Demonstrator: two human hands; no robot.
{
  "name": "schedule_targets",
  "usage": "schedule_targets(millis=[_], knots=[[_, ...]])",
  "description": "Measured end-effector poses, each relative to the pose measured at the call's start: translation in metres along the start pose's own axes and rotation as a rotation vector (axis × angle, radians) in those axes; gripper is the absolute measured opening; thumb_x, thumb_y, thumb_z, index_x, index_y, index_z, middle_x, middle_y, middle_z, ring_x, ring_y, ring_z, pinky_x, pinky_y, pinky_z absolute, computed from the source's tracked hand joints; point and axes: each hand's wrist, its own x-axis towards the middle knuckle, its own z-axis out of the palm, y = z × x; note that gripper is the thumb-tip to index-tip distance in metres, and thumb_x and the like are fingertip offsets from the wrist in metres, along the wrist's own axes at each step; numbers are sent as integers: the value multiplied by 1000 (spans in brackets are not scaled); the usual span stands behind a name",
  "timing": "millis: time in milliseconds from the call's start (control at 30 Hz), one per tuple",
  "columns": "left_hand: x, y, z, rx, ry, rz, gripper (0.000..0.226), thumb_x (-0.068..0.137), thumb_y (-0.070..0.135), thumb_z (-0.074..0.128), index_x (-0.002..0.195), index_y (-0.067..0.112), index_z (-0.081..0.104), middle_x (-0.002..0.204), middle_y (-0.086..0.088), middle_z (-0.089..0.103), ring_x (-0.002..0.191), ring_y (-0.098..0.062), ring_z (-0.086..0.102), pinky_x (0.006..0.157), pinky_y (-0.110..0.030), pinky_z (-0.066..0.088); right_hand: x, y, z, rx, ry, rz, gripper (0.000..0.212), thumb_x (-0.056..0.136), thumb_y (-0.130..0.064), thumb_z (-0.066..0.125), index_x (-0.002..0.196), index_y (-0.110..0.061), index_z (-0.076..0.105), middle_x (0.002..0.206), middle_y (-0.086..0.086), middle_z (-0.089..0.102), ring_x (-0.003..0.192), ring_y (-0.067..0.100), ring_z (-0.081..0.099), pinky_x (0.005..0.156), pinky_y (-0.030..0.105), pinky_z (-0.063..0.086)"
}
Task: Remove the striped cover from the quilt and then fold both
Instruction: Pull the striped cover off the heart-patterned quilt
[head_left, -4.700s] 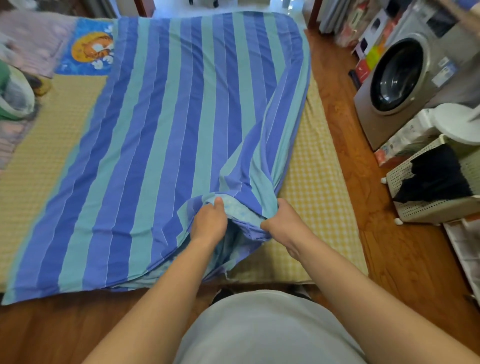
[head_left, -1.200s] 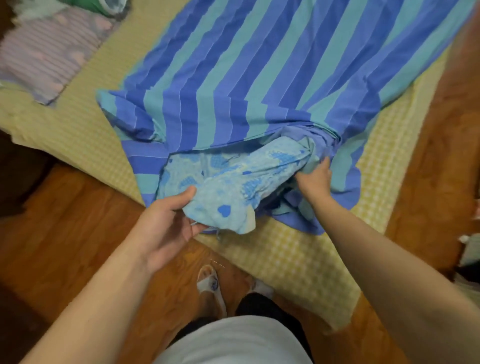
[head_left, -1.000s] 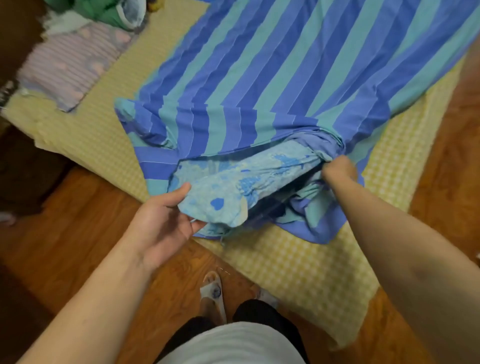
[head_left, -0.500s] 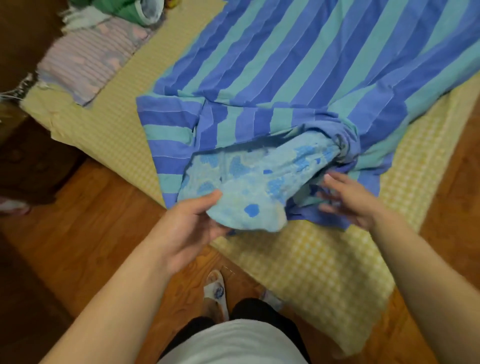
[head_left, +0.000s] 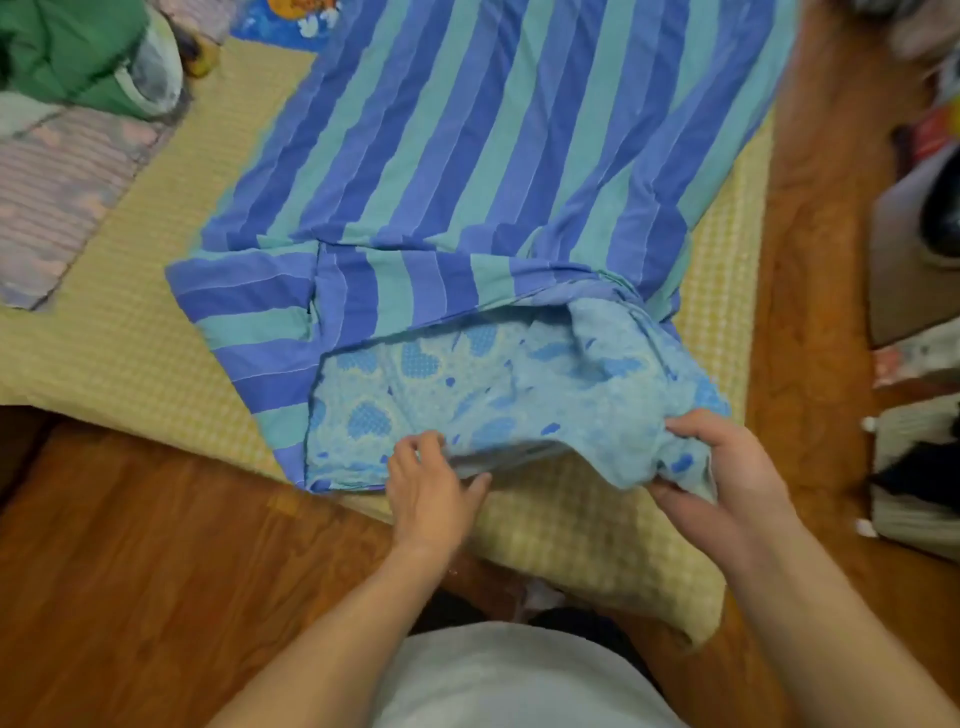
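Both hands grip the quilt (head_left: 498, 384) edge: left hand (head_left: 431, 493) and right hand (head_left: 727, 467) fingers clamped on it. Pull evenly, letting the striped cover (head_left: 467, 156) slide off.

A low mattress (head_left: 130, 358) in yellow checked fabric lies on the wooden floor (head_left: 130, 597). On it are spread the striped cover (head_left: 467, 156), a pink striped cloth (head_left: 57, 192) at the left edge and a green bundle (head_left: 67, 47) beyond that.
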Motion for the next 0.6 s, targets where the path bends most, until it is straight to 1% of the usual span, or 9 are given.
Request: schedule_targets(millis=[67,133,167,267,367,433,500,533,600], knots=[[31,-17,5,52,-45,-14,100,70,55,79,148,18,31,146,-19,31,133,-39,34,110,-48,33,-9,-2,9,67,42,-35,56,78,-3,46,133,-5,57,128,14,65,121,30,60,110,48,41],[68,-29,12,148,-173,48,111,72,58,76,156,26,11,157,-20,14,142,-41,22,115,-50,25,-16,3,22,119,72,-61,59,74,-3,51,133,-5,57,126,13,66,119,29,62,107,49,42],[86,-34,15,191,-229,75,111,74,59,74,156,29,7,158,-19,11,143,-40,20,115,-50,25,-20,7,30,148,94,-82,61,70,-2,54,131,-6,58,124,13,68,117,28,64,103,48,44],[132,-48,23,342,-387,131,89,80,61,62,154,35,19,156,-15,21,139,-39,29,111,-49,32,-29,17,53,292,158,-209,56,71,1,53,126,-4,60,121,14,68,114,30,65,96,42,52],[171,-66,26,352,-513,141,50,92,41,50,139,26,47,142,-14,47,127,-39,47,102,-47,42,-33,18,70,389,161,-321,41,74,1,48,111,0,63,116,18,70,108,31,68,83,39,58],[193,-75,22,171,-504,177,32,93,21,48,121,13,62,128,-20,61,115,-40,57,96,-43,48,-33,18,72,381,180,-379,40,72,0,47,108,3,63,116,20,69,107,32,68,82,39,58],[206,-76,6,-133,-404,173,24,94,7,46,109,5,65,116,-25,65,107,-42,60,87,-41,45,-36,21,63,368,226,-435,42,72,0,47,111,2,63,117,20,69,102,31,70,80,39,59],[212,-73,-5,-275,-326,162,23,94,5,44,106,4,64,112,-25,65,105,-41,60,83,-40,42,-36,22,54,379,257,-451,47,69,-1,51,114,2,62,117,19,69,101,31,70,81,40,59],[227,-63,-35,-465,-211,153,26,95,9,41,108,6,62,112,-20,65,105,-36,61,82,-38,41,-33,30,31,364,333,-482,72,54,-6,66,126,1,58,121,18,68,107,31,68,86,47,57]])
